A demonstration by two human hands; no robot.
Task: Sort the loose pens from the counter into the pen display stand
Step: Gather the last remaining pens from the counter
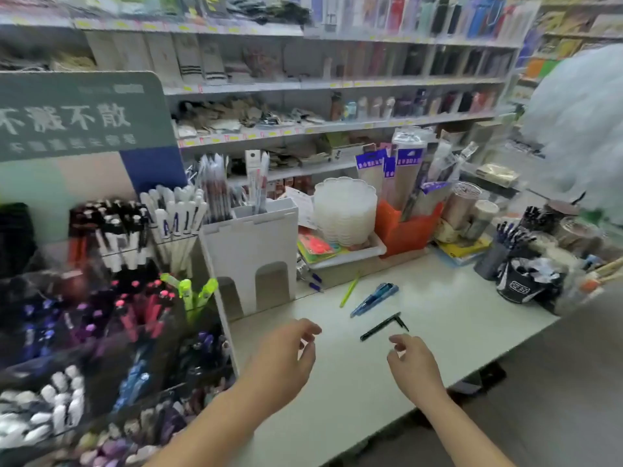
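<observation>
Loose pens on your table, with the pen display stand at your left

You have a black pen (380, 327) lying flat nearest to you, with a short black piece (403, 323) just beside its far end. Beyond it a blue pen (374, 299) lies at a slant, and a thin yellow-green pen (350, 289) lies near it on the left. The pen display stand (111, 318) rises in tiers at the table's left edge, its compartments full of upright white, black, pink, purple and green pens, somewhat blurred.
</observation>
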